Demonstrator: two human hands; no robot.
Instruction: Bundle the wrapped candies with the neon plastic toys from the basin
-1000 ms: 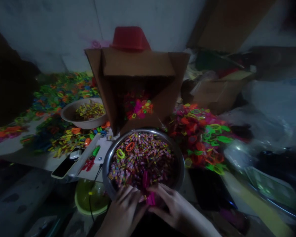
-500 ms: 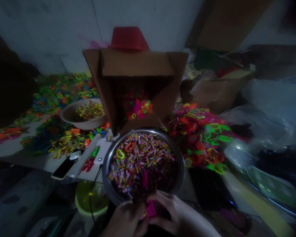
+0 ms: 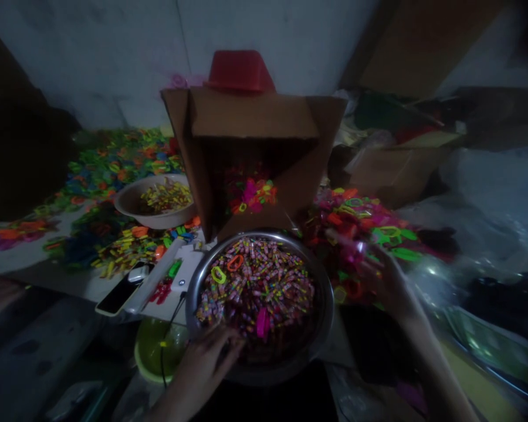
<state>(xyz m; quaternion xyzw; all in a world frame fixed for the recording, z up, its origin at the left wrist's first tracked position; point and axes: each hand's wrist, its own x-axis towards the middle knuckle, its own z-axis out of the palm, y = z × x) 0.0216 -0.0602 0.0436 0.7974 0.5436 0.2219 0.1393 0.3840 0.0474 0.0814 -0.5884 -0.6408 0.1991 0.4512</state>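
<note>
My left hand (image 3: 213, 351) reaches over the near left rim of a steel bowl (image 3: 193, 293), its fingers curled at the small pieces inside; what they hold is too blurred to name. Small pink and yellow candy-like wrapped pieces (image 3: 255, 275) fill the bowl. Among them lie a magenta plastic piece (image 3: 263, 323), an orange ring-like piece (image 3: 234, 262) and a yellow one (image 3: 219, 274). To the right, my right hand (image 3: 378, 272) is smeared by motion over a heap of bright plastic pieces (image 3: 361, 214). A blurred pink shape shows by its fingertips.
Behind the bowl, a cardboard box (image 3: 255, 117) lies open toward me with a red tub (image 3: 240, 70) on top. Left are a pale basin (image 3: 154, 217), a phone (image 3: 121, 293) and a green bowl (image 3: 147, 351). Another person's blurred arm (image 3: 0, 296) shows far left.
My hands have parted from the near rim, where they held a magenta piece together. The right swung up and right to the heap; the left shifted left and up to the bowl's contents.
</note>
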